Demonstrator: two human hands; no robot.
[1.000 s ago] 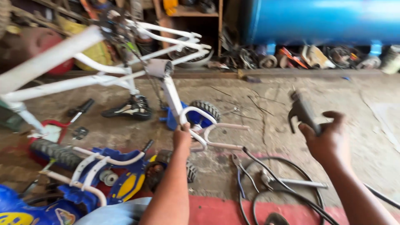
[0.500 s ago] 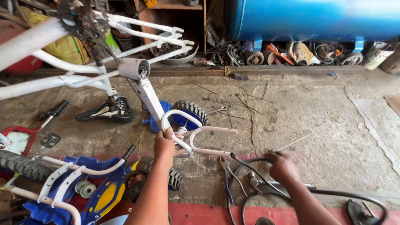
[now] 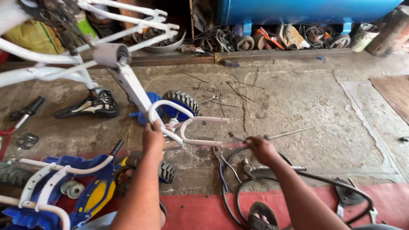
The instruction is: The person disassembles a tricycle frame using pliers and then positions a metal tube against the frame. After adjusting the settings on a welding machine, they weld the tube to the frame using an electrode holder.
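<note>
Head view: the left hand [image 3: 153, 135] grips the white fork [image 3: 179, 127] of the upturned bike frame [image 3: 64, 68], fingers wrapped shut around the tube. The right hand [image 3: 260, 148] closes on a thin metal rod [image 3: 289, 133] lying on the concrete floor [image 3: 319, 106], near the pliers [image 3: 221, 164].

floor: cracked grey concrete [image 3: 298, 102], stained, with a red mat [image 3: 204, 208] along the near edge
back: blue tank [image 3: 306, 10] above a low ledge crowded with scrap [image 3: 272, 38]
right: wooden board [image 3: 394, 96]
light: daylight, even
</note>
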